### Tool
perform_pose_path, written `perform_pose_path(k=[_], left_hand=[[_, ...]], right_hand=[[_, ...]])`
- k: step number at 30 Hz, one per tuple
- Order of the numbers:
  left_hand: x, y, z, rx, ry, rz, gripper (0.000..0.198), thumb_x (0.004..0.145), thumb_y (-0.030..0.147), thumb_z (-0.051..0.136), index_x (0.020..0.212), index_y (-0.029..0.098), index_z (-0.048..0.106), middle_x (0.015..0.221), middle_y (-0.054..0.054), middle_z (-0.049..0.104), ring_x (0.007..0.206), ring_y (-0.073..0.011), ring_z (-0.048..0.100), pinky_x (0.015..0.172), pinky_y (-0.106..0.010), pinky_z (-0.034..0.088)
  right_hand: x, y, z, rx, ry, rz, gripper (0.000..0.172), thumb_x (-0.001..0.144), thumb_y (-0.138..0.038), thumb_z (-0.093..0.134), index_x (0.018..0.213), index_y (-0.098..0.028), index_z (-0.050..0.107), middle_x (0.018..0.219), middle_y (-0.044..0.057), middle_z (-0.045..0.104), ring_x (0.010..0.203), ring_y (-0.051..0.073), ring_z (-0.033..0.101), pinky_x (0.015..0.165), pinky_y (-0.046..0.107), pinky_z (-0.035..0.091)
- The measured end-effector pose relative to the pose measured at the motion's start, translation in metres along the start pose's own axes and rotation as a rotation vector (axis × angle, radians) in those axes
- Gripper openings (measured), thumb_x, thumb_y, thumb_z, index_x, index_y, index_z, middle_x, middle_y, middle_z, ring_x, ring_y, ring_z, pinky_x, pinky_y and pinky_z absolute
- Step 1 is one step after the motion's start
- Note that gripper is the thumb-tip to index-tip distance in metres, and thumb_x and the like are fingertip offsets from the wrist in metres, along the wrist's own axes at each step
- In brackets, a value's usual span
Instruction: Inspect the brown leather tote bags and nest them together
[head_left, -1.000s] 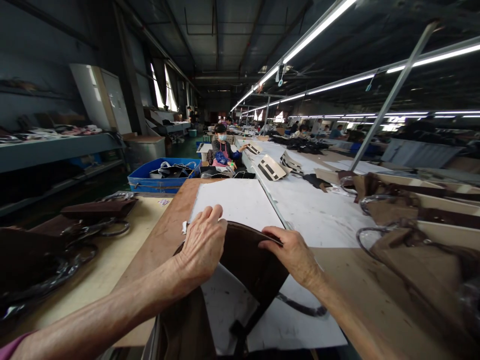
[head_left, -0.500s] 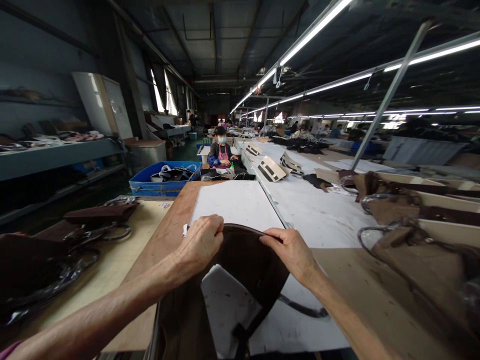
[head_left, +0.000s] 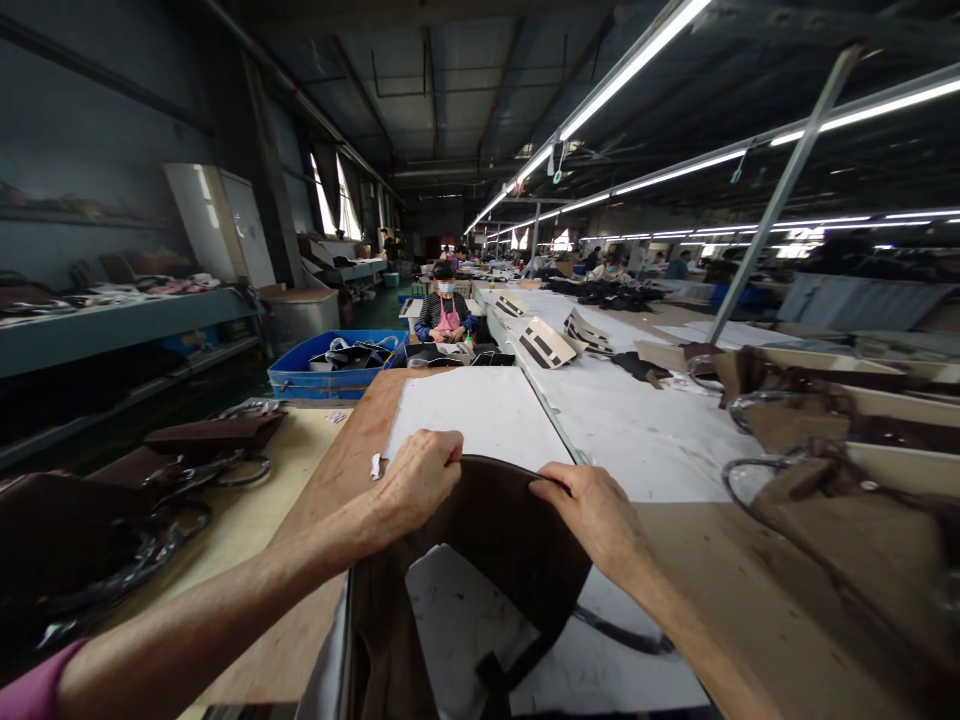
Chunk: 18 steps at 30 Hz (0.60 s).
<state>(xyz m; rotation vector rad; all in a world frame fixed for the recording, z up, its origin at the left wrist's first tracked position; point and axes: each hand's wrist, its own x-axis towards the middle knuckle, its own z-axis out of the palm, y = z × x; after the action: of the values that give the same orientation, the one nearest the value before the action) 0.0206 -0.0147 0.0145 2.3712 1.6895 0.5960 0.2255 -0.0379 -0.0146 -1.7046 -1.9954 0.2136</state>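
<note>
A dark brown bag (head_left: 517, 515) stands in front of me, its curved upper edge held up between both hands. My left hand (head_left: 421, 478) is closed over the left end of that edge, knuckles up. At the right end, my right hand (head_left: 600, 515) pinches the edge between thumb and fingers. A stiff white sheet (head_left: 461, 620) shows below the dark panel, and a short black strap (head_left: 493, 675) crosses it. On the right side a dark handle (head_left: 624, 632) sticks out over the table. The lower part of the bag is cut off by the frame.
Brown bags with plastic-wrapped handles lie on the left (head_left: 214, 432) and right (head_left: 810, 490). White paper (head_left: 476, 405) covers part of the worktable. A blue bin (head_left: 330, 378) stands beyond, and a masked co-worker (head_left: 448, 312) sits further back. Pale cut panels (head_left: 547, 345) rest on the long table.
Both hands and the bag's edge appear slightly further right and lower, as does the whole scene. The hold on the bag looks the same.
</note>
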Motion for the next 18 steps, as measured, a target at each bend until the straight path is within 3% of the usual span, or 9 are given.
perform_pose_path(k=[4, 10, 18], left_hand=[[0.000, -0.002, 0.001, 0.000, 0.012, -0.001, 0.009, 0.062, 0.013, 0.043, 0.055, 0.017, 0.046, 0.048, 0.003, 0.045, 0.048, -0.0085, 0.036, 0.047, -0.024, 0.018], [-0.004, 0.001, -0.002, 0.017, -0.010, -0.016, 0.011, 0.061, 0.012, 0.042, 0.054, 0.017, 0.048, 0.048, 0.003, 0.045, 0.048, -0.0087, 0.035, 0.048, -0.024, 0.018], [-0.003, 0.002, -0.004, -0.009, -0.003, -0.033, 0.010, 0.057, 0.010, 0.042, 0.054, 0.017, 0.048, 0.051, 0.002, 0.048, 0.050, -0.0092, 0.037, 0.048, -0.024, 0.019]], right_hand=[[0.003, -0.013, -0.004, -0.063, -0.005, 0.001, 0.025, 0.080, -0.036, 0.045, 0.067, -0.026, 0.064, 0.061, -0.002, 0.061, 0.062, 0.013, 0.053, 0.058, 0.023, 0.031], [0.012, -0.027, -0.008, -0.053, -0.063, 0.025, 0.022, 0.077, -0.036, 0.049, 0.064, -0.027, 0.064, 0.059, -0.003, 0.059, 0.058, 0.011, 0.049, 0.053, 0.023, 0.028], [0.016, -0.028, -0.004, -0.040, -0.051, -0.014, 0.026, 0.077, -0.033, 0.047, 0.057, -0.023, 0.060, 0.053, -0.003, 0.052, 0.052, 0.010, 0.042, 0.050, 0.023, 0.024]])
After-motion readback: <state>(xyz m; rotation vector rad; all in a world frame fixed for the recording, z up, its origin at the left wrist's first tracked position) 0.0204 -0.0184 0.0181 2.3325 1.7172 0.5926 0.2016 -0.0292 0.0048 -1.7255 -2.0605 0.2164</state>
